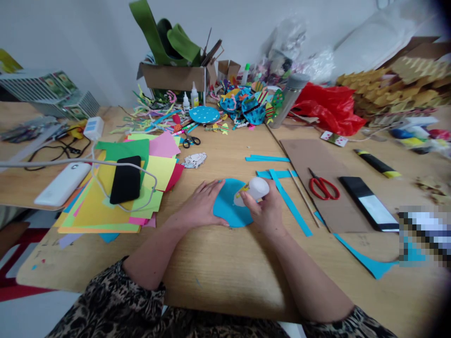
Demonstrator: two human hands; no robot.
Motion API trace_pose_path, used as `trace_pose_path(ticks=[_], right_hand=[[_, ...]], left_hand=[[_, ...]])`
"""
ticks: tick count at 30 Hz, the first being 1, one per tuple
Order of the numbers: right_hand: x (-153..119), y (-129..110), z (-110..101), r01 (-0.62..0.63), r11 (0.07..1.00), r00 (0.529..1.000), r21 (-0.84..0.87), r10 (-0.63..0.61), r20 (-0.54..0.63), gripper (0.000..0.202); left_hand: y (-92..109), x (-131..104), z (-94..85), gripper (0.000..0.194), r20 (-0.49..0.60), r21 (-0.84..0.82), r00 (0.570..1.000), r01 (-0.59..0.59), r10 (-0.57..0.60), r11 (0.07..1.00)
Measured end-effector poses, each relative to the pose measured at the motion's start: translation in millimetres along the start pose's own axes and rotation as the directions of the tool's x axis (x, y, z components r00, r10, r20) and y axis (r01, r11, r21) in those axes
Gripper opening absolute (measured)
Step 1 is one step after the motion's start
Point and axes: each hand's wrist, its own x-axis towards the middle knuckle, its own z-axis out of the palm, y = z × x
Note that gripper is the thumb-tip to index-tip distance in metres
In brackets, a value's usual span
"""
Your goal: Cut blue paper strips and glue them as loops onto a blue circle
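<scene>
A blue paper disc (229,206) lies on the table in front of me. Along its left edge rests my left hand (204,204), fingers stretched out and thumb near the lower rim. My right hand (268,211) is wrapped round a white glue bottle (259,188), tilted bottom-up over the disc; its nozzle cannot be made out clearly. Just right of that hand are blue paper strips (291,202) and a thin wooden stick (305,199).
Coloured paper sheets (105,206) with a black phone (126,180) are stacked at left. Red-handled scissors (324,188) and a black-and-white device (369,204) lie on brown cardboard (303,155) at right. Behind stand a steel flask (289,101), a blue dotted disc (204,114) and a cardboard box (176,80).
</scene>
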Motion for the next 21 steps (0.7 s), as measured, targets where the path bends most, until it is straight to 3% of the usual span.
trace_pose_path(ticks=[21], right_hand=[[1.9,-3.6,-1.4,-0.009,1.000,1.000,0.011,0.009,0.013,0.031]], left_hand=[[-1.4,-0.3,1.8,0.122,-0.015,-0.008,1.000,-0.011,0.011,1.000]])
